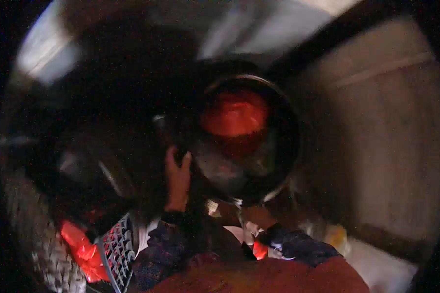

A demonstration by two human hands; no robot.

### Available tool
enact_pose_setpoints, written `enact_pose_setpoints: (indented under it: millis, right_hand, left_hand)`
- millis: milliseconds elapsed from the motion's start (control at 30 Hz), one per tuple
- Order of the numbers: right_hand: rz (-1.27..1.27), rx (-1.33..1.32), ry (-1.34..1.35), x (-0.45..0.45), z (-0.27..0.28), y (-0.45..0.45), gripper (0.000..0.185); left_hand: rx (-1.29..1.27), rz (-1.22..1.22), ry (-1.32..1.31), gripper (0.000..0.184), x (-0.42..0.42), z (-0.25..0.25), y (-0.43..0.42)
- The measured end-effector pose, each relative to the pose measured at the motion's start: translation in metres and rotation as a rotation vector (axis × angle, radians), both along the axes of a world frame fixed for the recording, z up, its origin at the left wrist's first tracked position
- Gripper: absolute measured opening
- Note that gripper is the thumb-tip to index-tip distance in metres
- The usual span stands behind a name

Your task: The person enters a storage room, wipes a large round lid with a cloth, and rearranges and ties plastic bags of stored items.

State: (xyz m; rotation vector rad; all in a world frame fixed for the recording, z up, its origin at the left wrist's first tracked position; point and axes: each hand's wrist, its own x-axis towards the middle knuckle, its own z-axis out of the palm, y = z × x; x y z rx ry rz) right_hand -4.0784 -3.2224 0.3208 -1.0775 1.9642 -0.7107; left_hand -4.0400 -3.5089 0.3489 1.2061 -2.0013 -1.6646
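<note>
One red garment (259,279) lies nearest, two dark sleeves (303,248) above it. The left grip (178,178) has its digits apart beside one round container (253,77); the right grip (259,216), near the lower rim, is too dark to tell. One red bundle (235,115) sits inside the container.

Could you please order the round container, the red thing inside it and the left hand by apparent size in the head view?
1. Round container
2. Red thing
3. Left hand
</note>
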Motion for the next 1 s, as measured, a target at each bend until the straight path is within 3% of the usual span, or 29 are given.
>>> enact_pose_setpoints:
  millis: [100, 167, 200, 233, 300, 367, 500, 567, 600, 633, 700, 767, 833, 933, 967, 1000]
  right_hand:
    - [-0.611, 0.098, -0.056, -0.042, 0.050, 0.094, 0.032]
    - [-0.962, 0.138, 0.102, -0.085, 0.072, 0.132, 0.033]
    - [-0.956, 0.214, 0.418, -0.108, 0.074, 0.141, 0.031]
    - [-0.797, 0.066, 0.698, -0.131, 0.069, 0.140, 0.032]
    - [-0.634, -0.078, 0.976, -0.144, 0.031, 0.135, 0.035]
    - [-1.196, 0.028, 0.322, -0.149, -0.028, 0.113, 0.042]
    - [-1.209, 0.061, 0.540, -0.054, -0.042, 0.091, 0.044]
    - [-1.376, -0.032, 0.361, -0.018, -0.061, 0.085, 0.046]
    - [-1.350, -0.037, 0.357, -0.017, -0.079, 0.102, 0.046]
    - [-1.337, -0.265, 0.152, -0.026, -0.106, 0.127, 0.048]
    - [-1.200, -0.038, 0.141, -0.066, -0.076, 0.113, 0.048]
    - [-1.170, 0.134, 0.326, -0.123, -0.026, 0.083, 0.044]
    - [-1.093, -0.010, 0.573, -0.179, -0.034, 0.089, 0.040]
    - [-0.674, 0.042, 1.070, -0.261, -0.053, 0.093, 0.051]
    - [-0.650, 0.031, 1.065, -0.296, -0.043, 0.081, 0.051]
    - [-0.560, 0.080, 0.857, -0.338, -0.032, 0.062, 0.049]
  left_hand:
    - [-0.204, -0.049, 0.019, 0.058, -0.034, -0.032, 0.020]
    - [-0.339, -0.062, 0.033, 0.062, -0.044, -0.054, 0.025]
    - [-0.470, -0.048, 0.004, 0.064, -0.045, -0.063, 0.027]
    - [-0.601, -0.030, -0.024, 0.066, -0.047, -0.068, 0.028]
    - [-0.579, -0.031, -0.013, 0.065, -0.038, -0.079, 0.024]
    - [-0.558, -0.027, -0.011, 0.064, -0.038, -0.077, 0.030]
    - [-0.660, -0.029, -0.054, 0.063, -0.041, -0.051, 0.035]
    - [-0.667, -0.015, -0.057, 0.064, -0.049, -0.047, 0.037]
    - [-0.630, -0.015, -0.113, 0.065, -0.046, -0.057, 0.037]
    - [-0.599, -0.011, -0.170, 0.065, -0.042, -0.061, 0.032]
    - [-0.577, 0.007, -0.177, 0.066, -0.042, -0.052, 0.032]
    - [-0.530, 0.036, -0.151, 0.068, -0.045, -0.038, 0.036]
    - [-0.479, 0.015, -0.188, 0.069, -0.046, -0.028, 0.036]
    - [-0.542, -0.014, -0.241, 0.069, -0.047, -0.034, 0.030]
    - [-0.538, 0.009, -0.251, 0.069, -0.048, -0.033, 0.031]
    - [-0.513, -0.048, -0.312, 0.069, -0.049, -0.030, 0.033]
